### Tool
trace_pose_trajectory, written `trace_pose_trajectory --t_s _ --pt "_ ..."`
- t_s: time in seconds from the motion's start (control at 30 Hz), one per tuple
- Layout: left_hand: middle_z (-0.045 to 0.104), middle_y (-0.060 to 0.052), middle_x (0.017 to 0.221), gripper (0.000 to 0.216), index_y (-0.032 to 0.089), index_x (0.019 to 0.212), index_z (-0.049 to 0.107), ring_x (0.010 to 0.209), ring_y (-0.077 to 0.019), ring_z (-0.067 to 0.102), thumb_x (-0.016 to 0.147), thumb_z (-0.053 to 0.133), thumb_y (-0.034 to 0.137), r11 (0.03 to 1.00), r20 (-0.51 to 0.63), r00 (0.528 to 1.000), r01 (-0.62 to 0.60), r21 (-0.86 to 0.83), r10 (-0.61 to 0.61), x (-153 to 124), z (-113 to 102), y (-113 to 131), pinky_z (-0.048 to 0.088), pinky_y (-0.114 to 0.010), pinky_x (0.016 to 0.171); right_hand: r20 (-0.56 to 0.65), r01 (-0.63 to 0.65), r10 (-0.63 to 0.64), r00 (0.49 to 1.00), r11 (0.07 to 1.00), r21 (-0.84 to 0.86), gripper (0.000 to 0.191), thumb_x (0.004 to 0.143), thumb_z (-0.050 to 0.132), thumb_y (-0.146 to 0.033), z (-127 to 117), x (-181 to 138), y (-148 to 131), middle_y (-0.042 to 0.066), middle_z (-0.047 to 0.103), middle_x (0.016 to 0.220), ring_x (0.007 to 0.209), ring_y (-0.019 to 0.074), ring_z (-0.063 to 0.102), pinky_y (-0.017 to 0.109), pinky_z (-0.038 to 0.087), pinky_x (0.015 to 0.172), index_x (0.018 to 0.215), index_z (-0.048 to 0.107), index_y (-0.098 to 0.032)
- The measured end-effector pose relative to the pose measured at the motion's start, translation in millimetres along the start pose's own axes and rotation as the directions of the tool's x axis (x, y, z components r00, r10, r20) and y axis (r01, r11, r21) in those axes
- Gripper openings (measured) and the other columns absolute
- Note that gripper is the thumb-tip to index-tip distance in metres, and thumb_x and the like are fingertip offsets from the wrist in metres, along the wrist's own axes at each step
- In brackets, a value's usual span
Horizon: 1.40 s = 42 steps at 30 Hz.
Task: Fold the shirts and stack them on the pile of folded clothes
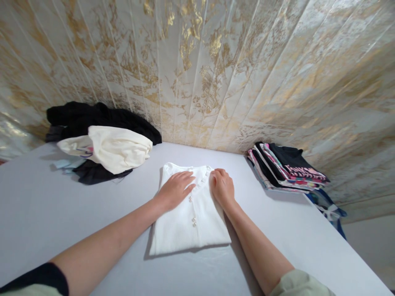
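Note:
A white ribbed top (202, 230) lies folded into a neat rectangle on the table, its neckline at the far side. Small pearl-like buttons run down its front. My left hand (175, 190) rests flat on the upper left of the top, fingers stretched out and the thumb apart. At the top's upper right edge is my right hand (222, 187), its fingers curled together on the fabric there. The fingertips of the right hand are partly hidden.
Loose black clothes (101, 117) and a crumpled cream garment (120, 148) are heaped at the back left of the white table (117, 234). A stack of folded clothes (285, 168) stands at the right edge. Behind is a patterned wall covering (197, 82).

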<state>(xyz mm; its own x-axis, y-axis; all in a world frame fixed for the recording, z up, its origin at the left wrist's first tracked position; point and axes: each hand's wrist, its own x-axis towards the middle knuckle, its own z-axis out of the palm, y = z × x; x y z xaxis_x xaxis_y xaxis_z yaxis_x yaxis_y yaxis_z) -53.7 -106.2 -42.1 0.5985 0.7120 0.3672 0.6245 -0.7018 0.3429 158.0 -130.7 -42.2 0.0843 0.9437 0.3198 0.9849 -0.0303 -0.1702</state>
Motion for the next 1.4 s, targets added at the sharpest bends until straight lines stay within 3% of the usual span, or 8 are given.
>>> trace_pose_trajectory --t_s 0.1,0.2,0.4,0.57,0.87,1.03,1.23,1.4 --pt "0.064 -0.008 0.118 0.034 0.019 0.115 0.061 0.113 -0.0212 0.056 0.093 0.034 0.021 0.983 -0.202 0.965 0.179 0.037 -0.168 6 -15 -10 0.039 -0.037 0.102 -0.037 -0.052 0.056 0.998 0.994 0.1 0.027 0.088 0.044 -0.017 2 8 8 0.008 0.061 0.107 0.095 0.0188 0.056 0.029 0.04 0.082 0.11 0.06 -0.019" --pt "0.064 -0.009 0.109 0.034 0.019 0.111 0.06 0.107 -0.0253 0.057 0.084 0.039 0.014 0.899 -0.312 0.871 0.427 0.094 -0.381 8 -29 -33 0.042 -0.039 0.094 -0.003 -0.109 0.113 0.994 0.964 0.244 0.027 0.088 0.045 -0.024 6 16 15 0.005 0.062 0.099 0.083 0.0155 0.057 0.027 0.042 0.078 0.111 0.06 -0.02" --pt "0.069 -0.003 0.09 0.028 0.022 0.107 0.056 0.092 -0.0246 0.064 0.083 0.044 0.028 0.725 -0.098 0.72 0.689 -0.023 -0.687 3 -33 -66 0.043 -0.037 0.085 0.108 -0.235 0.21 0.972 0.906 0.353 0.023 0.083 0.053 -0.036 11 29 19 0.0 0.064 0.083 0.077 0.0157 0.059 0.028 0.041 0.073 0.1 0.061 -0.023" --pt "0.071 0.001 0.085 0.026 0.025 0.103 0.059 0.092 -0.0219 0.065 0.081 0.045 0.025 0.766 -0.086 0.764 0.643 0.015 -0.64 5 -28 -62 0.038 -0.036 0.089 0.148 -0.26 0.217 0.965 0.876 0.406 0.012 0.078 0.053 -0.027 14 33 22 -0.002 0.066 0.079 0.076 0.0152 0.06 0.027 0.041 0.071 0.089 0.059 -0.023" --pt "0.069 0.003 0.082 0.018 0.025 0.096 0.06 0.08 -0.0165 0.065 0.082 0.049 0.031 0.798 -0.126 0.788 0.599 -0.072 -0.603 6 -26 -62 0.042 -0.025 0.075 0.04 -0.25 0.267 0.963 0.823 0.51 0.009 0.077 0.047 -0.027 10 36 26 -0.001 0.063 0.076 0.068 0.0151 0.057 0.025 0.04 0.064 0.079 0.054 -0.022" --pt "0.068 0.002 0.08 0.02 0.025 0.097 0.06 0.077 -0.0166 0.064 0.083 0.048 0.031 0.797 -0.149 0.784 0.587 -0.139 -0.603 5 -24 -61 0.042 -0.025 0.07 0.042 -0.294 0.303 0.952 0.868 0.401 0.007 0.08 0.046 -0.025 7 34 23 -0.001 0.063 0.077 0.071 0.0157 0.056 0.025 0.037 0.063 0.083 0.052 -0.023" --pt "0.066 0.0 0.085 0.026 0.023 0.106 0.057 0.08 -0.0165 0.063 0.084 0.044 0.025 0.783 -0.222 0.754 0.57 -0.248 -0.619 5 -21 -65 0.045 -0.025 0.073 -0.053 -0.162 0.181 0.982 0.951 0.262 0.019 0.084 0.044 -0.023 5 26 20 0.002 0.06 0.096 0.077 0.0152 0.055 0.026 0.037 0.066 0.1 0.055 -0.023" --pt "0.065 -0.003 0.086 0.012 0.022 0.084 0.056 0.083 -0.0183 0.062 0.084 0.048 0.03 0.788 -0.246 0.75 0.595 -0.157 -0.615 4 -20 -63 0.045 -0.029 0.077 -0.061 0.006 0.001 0.998 0.994 0.112 0.016 0.088 0.043 -0.021 7 18 14 0.006 0.059 0.095 0.085 0.0188 0.052 0.028 0.037 0.073 0.094 0.058 -0.021"
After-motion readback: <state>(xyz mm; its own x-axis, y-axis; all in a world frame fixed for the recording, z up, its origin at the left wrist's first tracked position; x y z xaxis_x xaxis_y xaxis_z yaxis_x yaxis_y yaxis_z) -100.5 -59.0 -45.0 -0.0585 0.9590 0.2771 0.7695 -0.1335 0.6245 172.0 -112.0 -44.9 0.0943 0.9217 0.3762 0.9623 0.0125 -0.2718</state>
